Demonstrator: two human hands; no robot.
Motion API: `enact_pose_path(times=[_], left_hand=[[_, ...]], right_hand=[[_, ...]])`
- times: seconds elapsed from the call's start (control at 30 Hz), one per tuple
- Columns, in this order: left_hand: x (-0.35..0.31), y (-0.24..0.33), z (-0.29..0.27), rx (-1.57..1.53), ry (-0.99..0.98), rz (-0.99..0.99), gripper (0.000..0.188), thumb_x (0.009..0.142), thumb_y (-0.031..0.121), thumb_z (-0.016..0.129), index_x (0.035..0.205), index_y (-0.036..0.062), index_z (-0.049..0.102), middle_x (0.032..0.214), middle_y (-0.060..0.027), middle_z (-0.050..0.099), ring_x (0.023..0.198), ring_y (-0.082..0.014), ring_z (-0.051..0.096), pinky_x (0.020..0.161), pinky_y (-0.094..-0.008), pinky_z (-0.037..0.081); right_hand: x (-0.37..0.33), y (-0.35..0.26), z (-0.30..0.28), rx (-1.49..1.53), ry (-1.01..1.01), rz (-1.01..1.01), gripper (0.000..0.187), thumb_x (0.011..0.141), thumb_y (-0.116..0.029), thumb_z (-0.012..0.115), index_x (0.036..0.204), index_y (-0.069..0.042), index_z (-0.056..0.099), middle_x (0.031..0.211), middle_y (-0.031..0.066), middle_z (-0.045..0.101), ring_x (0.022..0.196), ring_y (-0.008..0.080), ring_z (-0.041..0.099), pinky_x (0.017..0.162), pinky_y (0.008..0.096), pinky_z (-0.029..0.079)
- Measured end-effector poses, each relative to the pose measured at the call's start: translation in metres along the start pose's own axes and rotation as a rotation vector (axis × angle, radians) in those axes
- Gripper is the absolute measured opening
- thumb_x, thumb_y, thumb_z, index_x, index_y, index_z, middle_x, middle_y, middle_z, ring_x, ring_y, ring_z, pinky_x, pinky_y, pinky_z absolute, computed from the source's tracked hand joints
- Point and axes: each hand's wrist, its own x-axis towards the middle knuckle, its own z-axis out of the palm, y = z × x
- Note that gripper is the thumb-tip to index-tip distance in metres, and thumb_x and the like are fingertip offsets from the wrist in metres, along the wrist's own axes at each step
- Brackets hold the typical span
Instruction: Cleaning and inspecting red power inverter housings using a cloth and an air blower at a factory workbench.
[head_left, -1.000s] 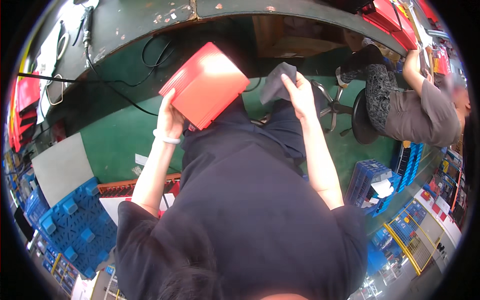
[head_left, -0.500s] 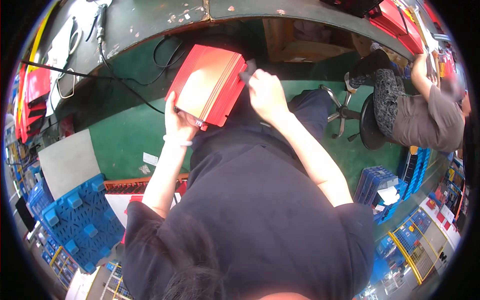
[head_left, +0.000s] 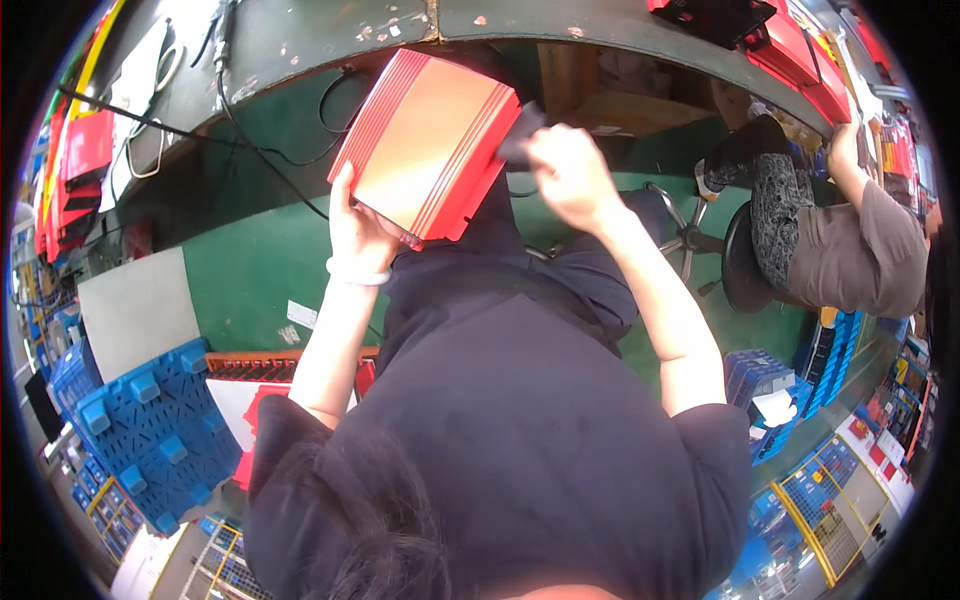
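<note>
My left hand [head_left: 360,235] grips a red box-shaped metal housing [head_left: 425,145] by its lower left corner. The housing has ribbed edges and a smooth, shiny top face, and it is tilted above my lap. Some of the left fingers are hidden under it. My right hand [head_left: 575,175] is closed on a dark grey cloth [head_left: 522,135], slightly blurred, which lies against the right side of the housing.
In front runs a dark workbench [head_left: 330,40] with a cable [head_left: 240,140] hanging off it. Red parts [head_left: 85,160] stand at far left. A blue plastic pallet [head_left: 165,430] is at lower left. A seated co-worker [head_left: 850,245] is at right, near blue crates [head_left: 765,390].
The red housing has moved up and slightly right, toward the bench. My right hand has shifted right with the cloth, which now shows more.
</note>
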Motion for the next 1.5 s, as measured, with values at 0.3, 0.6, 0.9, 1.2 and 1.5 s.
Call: enact_pose_path(times=[0.3, 0.6, 0.9, 1.2, 1.5], left_hand=[[-0.008, 0.007, 0.009, -0.087, 0.066, 0.062, 0.054, 0.086, 0.04, 0.06, 0.126, 0.0056, 0.051, 0.127, -0.008, 0.055, 0.116, -0.0267, 0.053, 0.101, -0.0462, 0.04], [-0.029, 0.024, 0.02, -0.105, -0.028, 0.07, 0.053, 0.088, 0.047, 0.053, 0.127, 0.011, 0.049, 0.123, -0.0078, 0.057, 0.106, -0.026, 0.058, 0.079, -0.0403, 0.053], [-0.038, 0.018, 0.019, -0.144, -0.051, -0.033, 0.049, 0.088, 0.047, 0.052, 0.121, 0.0115, 0.054, 0.115, -0.0062, 0.062, 0.096, -0.0265, 0.063, 0.073, -0.0429, 0.056], [-0.047, 0.023, 0.034, -0.146, -0.119, -0.031, 0.05, 0.09, 0.043, 0.05, 0.127, 0.0103, 0.05, 0.124, -0.0096, 0.058, 0.108, -0.0269, 0.058, 0.09, -0.043, 0.049], [-0.047, 0.02, 0.035, -0.135, -0.094, -0.023, 0.053, 0.089, 0.044, 0.051, 0.13, 0.0105, 0.048, 0.126, -0.0095, 0.056, 0.111, -0.0262, 0.056, 0.095, -0.0432, 0.045]], right_hand=[[0.013, -0.071, -0.007, -0.187, -0.287, 0.032, 0.024, 0.074, -0.011, 0.051, 0.094, -0.009, 0.064, 0.067, 0.0043, 0.054, 0.066, 0.0233, 0.051, 0.061, 0.0367, 0.036], [0.009, -0.052, -0.023, 0.974, -0.433, 0.407, 0.021, 0.079, -0.014, 0.059, 0.089, 0.003, 0.064, 0.076, 0.0084, 0.064, 0.073, 0.0128, 0.06, 0.067, 0.0292, 0.048], [0.063, -0.042, -0.037, 0.815, 0.394, 0.407, 0.013, 0.089, -0.011, 0.063, 0.093, 0.0, 0.067, 0.078, 0.004, 0.067, 0.067, 0.0092, 0.06, 0.063, 0.0233, 0.048], [0.064, -0.06, -0.03, -0.194, 0.292, -0.125, 0.025, 0.074, -0.007, 0.055, 0.097, -0.011, 0.065, 0.072, 0.0029, 0.048, 0.07, 0.0213, 0.049, 0.072, 0.0345, 0.033], [0.066, -0.044, -0.048, -0.248, 0.23, -0.254, 0.024, 0.069, -0.011, 0.057, 0.089, -0.019, 0.066, 0.071, -0.0006, 0.047, 0.067, 0.0197, 0.05, 0.072, 0.0361, 0.032]])
